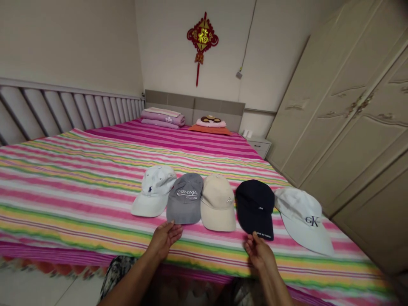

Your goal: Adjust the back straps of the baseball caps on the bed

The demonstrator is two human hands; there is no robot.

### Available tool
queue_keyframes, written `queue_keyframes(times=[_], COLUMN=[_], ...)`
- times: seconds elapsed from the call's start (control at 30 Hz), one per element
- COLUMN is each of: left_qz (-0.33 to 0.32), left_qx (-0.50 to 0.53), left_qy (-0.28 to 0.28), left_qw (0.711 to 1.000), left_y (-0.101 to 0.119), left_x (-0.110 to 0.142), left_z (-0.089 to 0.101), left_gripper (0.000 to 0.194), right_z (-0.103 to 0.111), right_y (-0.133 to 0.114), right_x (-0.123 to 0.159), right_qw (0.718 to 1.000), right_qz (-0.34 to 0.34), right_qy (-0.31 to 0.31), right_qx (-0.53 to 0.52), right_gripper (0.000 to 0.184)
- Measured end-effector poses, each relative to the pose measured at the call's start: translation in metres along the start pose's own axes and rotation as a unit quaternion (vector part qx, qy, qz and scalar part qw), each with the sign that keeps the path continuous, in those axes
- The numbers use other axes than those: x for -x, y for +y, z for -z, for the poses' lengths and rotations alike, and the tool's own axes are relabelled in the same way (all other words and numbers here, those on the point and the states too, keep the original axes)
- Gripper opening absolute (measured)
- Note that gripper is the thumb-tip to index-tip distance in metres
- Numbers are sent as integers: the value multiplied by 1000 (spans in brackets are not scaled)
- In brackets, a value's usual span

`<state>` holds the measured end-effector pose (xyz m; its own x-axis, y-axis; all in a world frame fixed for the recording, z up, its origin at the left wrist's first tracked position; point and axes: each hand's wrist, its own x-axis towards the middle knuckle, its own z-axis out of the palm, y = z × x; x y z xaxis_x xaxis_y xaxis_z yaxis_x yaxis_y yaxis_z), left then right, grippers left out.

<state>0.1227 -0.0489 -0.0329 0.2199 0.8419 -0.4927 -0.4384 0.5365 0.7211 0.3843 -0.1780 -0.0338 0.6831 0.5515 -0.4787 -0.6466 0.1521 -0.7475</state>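
Five caps would be counted as several, and they lie side by side in a row on the striped bedspread. My left hand [165, 240] pinches the brim edge of a grey cap [185, 199] with white lettering. My right hand [259, 251] grips the front brim of a dark navy or black cap [255, 206]. Between those two sits a beige cap [217, 202], touched by neither hand. A white cap [154, 191] with a small dark emblem is at the left end. At the right end lies another white cap [302, 216] with dark letters. The fingertips under both brims are partly hidden.
The striped bedspread [79, 182] covers the bed's near part. Folded bedding [162, 119] and a pillow stack [210, 125] rest by the headboard [172, 100]. A railing [79, 108] runs along the left; a wardrobe [334, 106] and nightstand [259, 144] stand right.
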Motion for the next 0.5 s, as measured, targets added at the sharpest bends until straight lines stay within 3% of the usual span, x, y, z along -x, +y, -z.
queue_keyframes(times=[0.23, 0.37, 0.5], left_qz=[35, 9, -63], left_qx=[-48, -99, -6], left_qy=[-28, -4, 77], left_qw=[998, 995, 995], left_y=[11, 21, 30], left_x=[4, 4, 3], left_z=[10, 22, 28], left_gripper=[8, 5, 8], right_z=[21, 50, 78], right_y=[2, -24, -64], right_x=[6, -4, -29], right_qw=[998, 997, 987], right_qz=[5, 68, 132], right_qy=[-32, 24, 94], right_qx=[47, 29, 12], right_gripper=[20, 19, 24])
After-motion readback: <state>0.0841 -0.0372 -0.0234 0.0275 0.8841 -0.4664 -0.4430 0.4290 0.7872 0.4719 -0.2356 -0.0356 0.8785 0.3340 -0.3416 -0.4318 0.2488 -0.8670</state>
